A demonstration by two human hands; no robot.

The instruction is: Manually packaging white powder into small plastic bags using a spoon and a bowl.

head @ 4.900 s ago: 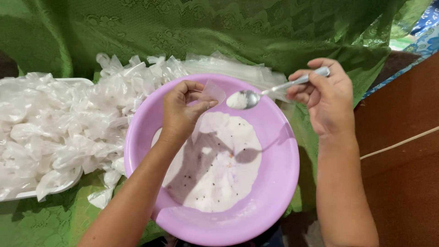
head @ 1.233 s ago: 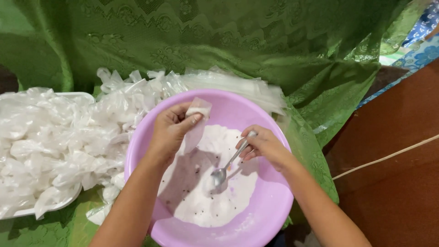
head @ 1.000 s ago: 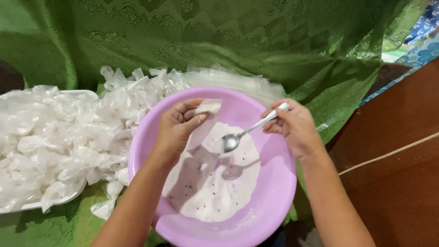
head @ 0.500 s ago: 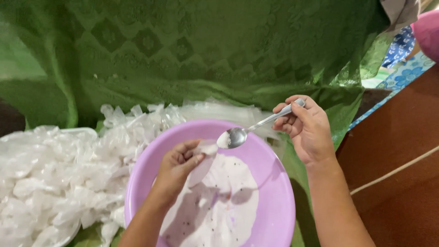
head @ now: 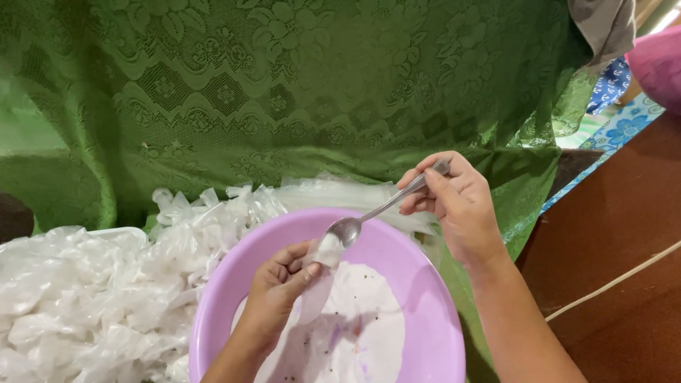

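Note:
My left hand (head: pixel 278 292) pinches a small clear plastic bag (head: pixel 317 291) open above a purple basin (head: pixel 418 312). The basin holds white powder (head: pixel 362 333) with dark specks. My right hand (head: pixel 454 206) grips the handle of a metal spoon (head: pixel 369 216). The spoon's bowl is tipped into the mouth of the bag, with white powder at its tip.
A heap of filled small plastic bags (head: pixel 92 298) lies on a white tray at the left. A stack of flat clear bags (head: pixel 340 195) sits behind the basin. Green lace cloth (head: pixel 284 92) covers the surface and the back. Brown wood (head: pixel 624 255) with a cord is at the right.
The spoon scooped powder from the basin, rose, and now tips into the bag's mouth. The view has tilted up, so the basin sits lower in the picture.

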